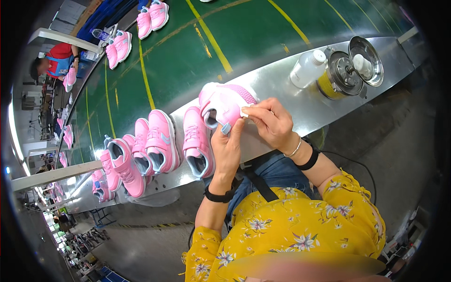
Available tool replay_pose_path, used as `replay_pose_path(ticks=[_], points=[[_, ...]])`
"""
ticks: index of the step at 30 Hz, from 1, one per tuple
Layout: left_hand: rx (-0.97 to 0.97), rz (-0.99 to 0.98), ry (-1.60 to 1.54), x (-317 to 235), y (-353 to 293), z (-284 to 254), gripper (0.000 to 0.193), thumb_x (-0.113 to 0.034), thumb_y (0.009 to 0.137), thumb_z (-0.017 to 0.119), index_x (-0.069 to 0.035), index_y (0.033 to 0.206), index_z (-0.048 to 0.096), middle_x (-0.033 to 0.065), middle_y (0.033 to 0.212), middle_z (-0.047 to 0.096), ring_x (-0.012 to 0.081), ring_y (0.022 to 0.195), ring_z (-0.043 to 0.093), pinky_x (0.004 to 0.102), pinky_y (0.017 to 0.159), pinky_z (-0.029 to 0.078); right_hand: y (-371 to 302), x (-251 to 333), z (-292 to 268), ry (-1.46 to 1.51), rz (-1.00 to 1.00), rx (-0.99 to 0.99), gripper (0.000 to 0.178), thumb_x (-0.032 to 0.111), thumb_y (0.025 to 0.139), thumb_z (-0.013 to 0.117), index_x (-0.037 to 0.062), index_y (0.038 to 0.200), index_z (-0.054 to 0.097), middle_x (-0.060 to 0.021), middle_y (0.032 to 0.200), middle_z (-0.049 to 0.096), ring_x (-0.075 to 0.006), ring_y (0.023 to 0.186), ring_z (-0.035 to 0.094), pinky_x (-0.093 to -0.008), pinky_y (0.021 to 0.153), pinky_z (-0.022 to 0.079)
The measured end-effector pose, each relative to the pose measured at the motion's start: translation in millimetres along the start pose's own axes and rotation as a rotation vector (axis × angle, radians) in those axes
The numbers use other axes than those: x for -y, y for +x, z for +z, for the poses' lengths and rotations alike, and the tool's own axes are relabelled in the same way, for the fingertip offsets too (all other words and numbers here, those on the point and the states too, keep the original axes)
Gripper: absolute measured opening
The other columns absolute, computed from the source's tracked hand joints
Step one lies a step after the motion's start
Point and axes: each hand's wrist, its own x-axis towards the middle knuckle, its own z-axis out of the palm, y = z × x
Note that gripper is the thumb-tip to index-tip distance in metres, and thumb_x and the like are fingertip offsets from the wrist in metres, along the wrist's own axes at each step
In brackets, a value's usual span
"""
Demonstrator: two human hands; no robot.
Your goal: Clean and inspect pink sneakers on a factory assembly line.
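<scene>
A pink child's sneaker (224,99) lies tilted on its side over the metal ledge. My left hand (226,152) grips it at the heel, near the blue pull tab (226,128). The fingers of my right hand (275,126) pinch a small white piece (244,112), perhaps a cloth or eraser, against the shoe's pink upper. Its exact kind is too small to make out. Just left of my hands stands another pink sneaker (191,134), toe pointing away from me.
Several more pink sneakers (161,138) line the metal ledge (277,110) to the left. A white bottle (307,69) and a metal pot with its lid open (342,75) stand at right. Beyond runs a green conveyor belt (178,61) carrying shoes. A person (58,61) works at far left.
</scene>
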Motion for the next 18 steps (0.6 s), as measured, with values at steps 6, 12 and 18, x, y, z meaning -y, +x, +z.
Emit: replay_pose_path(ticks=[6,12,18], points=[[-0.103,-0.088,-0.537,-51,6,-11,0.030,-0.031,0.102,0.060,-0.004,0.117,0.061,0.0057,0.106,0.068,0.0157,0.093,0.061,0.0321,0.082,0.046,-11,-15,15,0.090,0.023,0.062,0.026,-0.006,0.074,0.076,0.0047,0.097,0.075,-0.0057,0.087,0.064,-0.0186,0.074,0.066,-0.0288,0.062,0.055],[-0.018,-0.370,-0.846,-76,14,-45,0.029,-0.030,0.103,0.056,-0.003,0.113,0.059,0.0090,0.104,0.066,0.0190,0.091,0.061,0.0356,0.085,0.052,-5,-18,-3,0.149,0.226,0.027,0.017,0.000,0.081,0.076,0.0055,0.097,0.076,-0.0070,0.086,0.064,-0.0174,0.072,0.064,-0.0277,0.062,0.053],[-0.295,-0.454,-0.773,-39,25,-61,0.027,-0.030,0.103,0.055,-0.005,0.110,0.060,0.0070,0.101,0.067,0.0158,0.086,0.064,0.0297,0.082,0.060,27,-16,34,0.332,0.250,0.132,0.026,-0.001,0.081,0.075,0.0052,0.106,0.073,-0.0089,0.089,0.064,-0.0202,0.077,0.064,-0.0304,0.065,0.052]])
